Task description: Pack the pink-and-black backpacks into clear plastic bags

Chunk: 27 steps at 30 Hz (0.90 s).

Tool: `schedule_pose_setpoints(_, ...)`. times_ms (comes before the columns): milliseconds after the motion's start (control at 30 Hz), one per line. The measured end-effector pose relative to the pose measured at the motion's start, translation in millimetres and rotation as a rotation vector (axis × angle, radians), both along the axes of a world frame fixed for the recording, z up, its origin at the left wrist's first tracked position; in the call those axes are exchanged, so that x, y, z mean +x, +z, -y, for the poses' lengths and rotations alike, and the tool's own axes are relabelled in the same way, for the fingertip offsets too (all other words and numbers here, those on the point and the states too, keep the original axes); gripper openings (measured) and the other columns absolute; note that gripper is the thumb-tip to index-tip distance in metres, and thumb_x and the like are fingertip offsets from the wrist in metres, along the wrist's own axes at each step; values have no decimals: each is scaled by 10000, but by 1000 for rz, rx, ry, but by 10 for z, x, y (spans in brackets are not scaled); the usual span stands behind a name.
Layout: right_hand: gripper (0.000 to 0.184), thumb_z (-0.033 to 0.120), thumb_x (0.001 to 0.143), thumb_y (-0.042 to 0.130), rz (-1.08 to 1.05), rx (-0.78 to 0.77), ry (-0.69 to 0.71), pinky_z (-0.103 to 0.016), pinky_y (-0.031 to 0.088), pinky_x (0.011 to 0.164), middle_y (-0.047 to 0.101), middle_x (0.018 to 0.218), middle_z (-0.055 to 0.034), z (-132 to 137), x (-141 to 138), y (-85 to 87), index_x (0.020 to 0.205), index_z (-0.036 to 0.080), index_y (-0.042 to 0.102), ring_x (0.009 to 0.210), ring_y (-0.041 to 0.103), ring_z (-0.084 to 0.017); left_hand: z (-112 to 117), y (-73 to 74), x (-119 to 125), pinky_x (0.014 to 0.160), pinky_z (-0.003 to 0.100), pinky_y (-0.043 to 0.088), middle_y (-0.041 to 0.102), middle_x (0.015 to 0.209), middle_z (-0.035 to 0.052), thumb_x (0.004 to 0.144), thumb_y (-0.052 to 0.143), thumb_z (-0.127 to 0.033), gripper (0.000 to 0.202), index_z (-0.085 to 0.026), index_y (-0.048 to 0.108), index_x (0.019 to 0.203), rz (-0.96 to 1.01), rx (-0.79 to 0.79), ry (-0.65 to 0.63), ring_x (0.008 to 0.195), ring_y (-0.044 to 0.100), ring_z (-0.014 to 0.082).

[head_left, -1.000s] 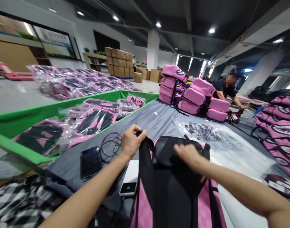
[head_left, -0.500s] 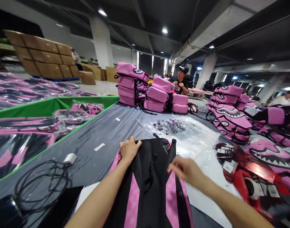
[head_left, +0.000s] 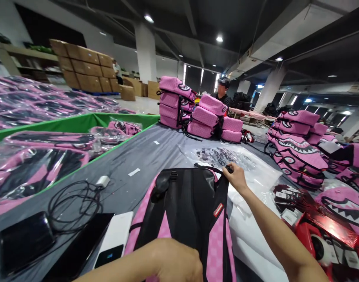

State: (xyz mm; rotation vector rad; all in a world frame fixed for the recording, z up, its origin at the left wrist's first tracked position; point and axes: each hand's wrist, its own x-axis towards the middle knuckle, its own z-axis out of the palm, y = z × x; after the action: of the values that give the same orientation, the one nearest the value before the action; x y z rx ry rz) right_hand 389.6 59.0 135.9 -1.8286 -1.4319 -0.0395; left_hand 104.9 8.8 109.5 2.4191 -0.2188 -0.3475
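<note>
Left hand (head_left: 178, 258) has left bag's (head_left: 182, 196) top, now low over it, grip can't tell; right hand (head_left: 236, 178) now pinches right strap (head_left: 222, 192) up top. Bag lies straps-up on table (head_left: 147, 156); handling shifts rightward.

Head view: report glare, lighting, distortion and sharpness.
In the head view, glare streaks the plastic-wrapped backpacks and red packaging; same head view, ceiling lamps burn out white; head view again, the right-hand pillar leans, likely wide-angle distortion; front backpack, head view, looks fairly sharp.
</note>
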Motion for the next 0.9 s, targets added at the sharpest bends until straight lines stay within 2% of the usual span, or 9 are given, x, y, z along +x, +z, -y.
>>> schedule_pose_setpoints(33,294,497,807,592,-55,56,32,-286,471,647,660,676,-26,76,58,11,794,204,602,643,622,-191,-37,57,22,562,257,425,678,608,-26,933,555,-269,298,-217,657,658,-19,-105,4,526,575,151)
schedule_pose_setpoints(100,331,543,778,587,-155,78,55,-277,442,554,581,577,7,202,133,24,749,213,568,545,552,-169,-252,172,149,571,233,430,691,639,-21,940,534,-252,288,-198,668,690,49,-150,209,578,613,141)
schedule_pose_setpoints(200,342,559,767,580,-220,73,61,-261,395,474,505,521,38,321,100,44,731,221,540,464,476,-143,-712,226,516,740,270,474,733,823,30,944,540,-234,214,-181,708,822,318,118,646,781,655,185)
schedule_pose_setpoints(267,306,523,791,573,-145,107,96,-250,391,475,511,527,42,373,-15,64,748,222,537,460,483,-137,-942,136,808,884,357,472,724,1064,84,926,598,-253,182,-183,703,1056,441,239,792,994,629,254)
schedule_pose_setpoints(333,235,448,813,578,32,136,153,-235,391,488,550,548,36,430,-179,77,776,218,553,470,513,-132,-1062,-25,1060,952,416,456,670,1197,112,911,625,-251,280,-192,655,1183,500,246,841,1105,575,286)
schedule_pose_setpoints(467,66,275,800,577,437,231,255,-213,389,493,634,594,18,595,-552,107,791,212,594,466,559,-117,-1128,-359,1313,931,392,451,660,1103,88,880,589,-120,175,-202,692,995,584,224,857,1085,547,262)
schedule_pose_setpoints(600,28,213,794,600,461,400,281,-193,397,466,625,595,47,805,-845,302,820,219,590,414,509,-83,-1192,-523,1344,833,349,440,666,893,43,890,584,-125,120,-191,684,873,629,176,873,916,570,226)
schedule_pose_setpoints(767,62,252,804,637,242,402,226,-193,389,435,565,587,64,1008,-784,612,801,220,584,431,480,-82,-1096,-417,1162,751,324,461,630,807,20,917,633,-250,82,-184,659,876,692,155,948,790,579,206)
schedule_pose_setpoints(900,136,314,803,657,48,299,231,-199,378,445,524,578,59,980,-637,710,756,209,583,469,461,-87,-883,-109,957,987,435,472,673,1119,109,881,709,-319,330,-161,620,1156,920,231,971,1088,600,281)
